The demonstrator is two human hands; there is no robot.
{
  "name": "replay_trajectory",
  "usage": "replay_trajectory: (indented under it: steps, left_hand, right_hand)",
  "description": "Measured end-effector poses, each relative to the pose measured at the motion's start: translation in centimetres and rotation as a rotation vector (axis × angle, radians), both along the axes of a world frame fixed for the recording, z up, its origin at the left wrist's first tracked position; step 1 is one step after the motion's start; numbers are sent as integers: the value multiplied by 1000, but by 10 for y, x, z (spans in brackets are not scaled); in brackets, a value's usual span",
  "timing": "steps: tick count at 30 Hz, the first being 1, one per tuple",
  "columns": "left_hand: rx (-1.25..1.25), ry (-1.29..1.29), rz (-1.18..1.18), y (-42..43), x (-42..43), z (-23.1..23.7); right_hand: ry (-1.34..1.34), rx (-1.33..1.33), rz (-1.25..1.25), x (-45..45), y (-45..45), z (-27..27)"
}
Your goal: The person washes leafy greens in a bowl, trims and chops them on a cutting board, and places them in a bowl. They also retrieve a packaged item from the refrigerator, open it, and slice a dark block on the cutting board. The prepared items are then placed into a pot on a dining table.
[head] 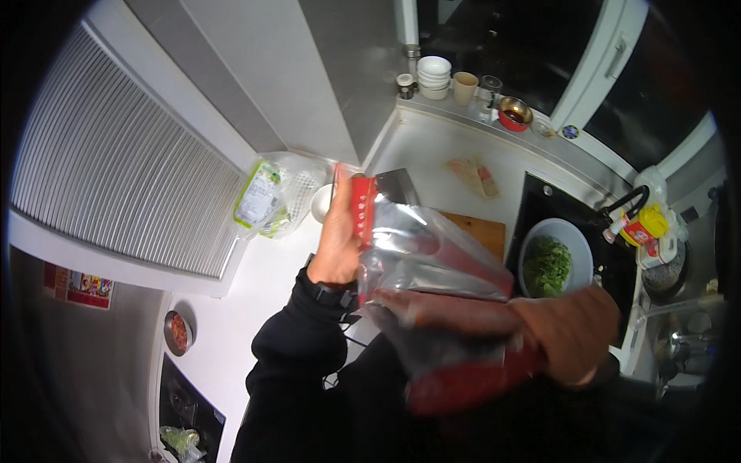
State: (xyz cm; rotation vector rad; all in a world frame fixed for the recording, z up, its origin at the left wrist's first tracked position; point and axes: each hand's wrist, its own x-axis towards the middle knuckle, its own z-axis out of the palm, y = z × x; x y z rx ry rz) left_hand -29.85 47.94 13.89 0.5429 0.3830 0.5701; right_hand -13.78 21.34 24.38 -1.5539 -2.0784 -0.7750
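My left hand grips the red-printed end of a clear and red plastic food package. My right hand, blurred, holds the package's other side. Along its lower fold lies a long reddish-brown piece that looks like sausage, seen through the film. The package is held above the counter and partly covers a wooden cutting board and a dark flat metallic thing. Just beyond my left hand stands a small white bowl, partly hidden.
A grey basin of leafy greens sits in the black sink by a black faucet. A stained cloth lies behind the board. Stacked bowls line the sill. Left are a labelled plastic bag and a bowl of minced meat.
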Motion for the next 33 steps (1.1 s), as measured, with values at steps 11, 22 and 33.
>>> replay_trajectory:
  steps: [11,22,33]
  left_hand:
    - [586,103,-48,-53,18,-116]
    - [908,316,-193,-38,-14,-111]
    - [1403,828,-36,-43,-107,-115]
  right_hand:
    - [1469,-16,17,23,78,-145]
    - [1501,-867,377,86,95,-147]
    - [1564,-668,39,86,76,-190]
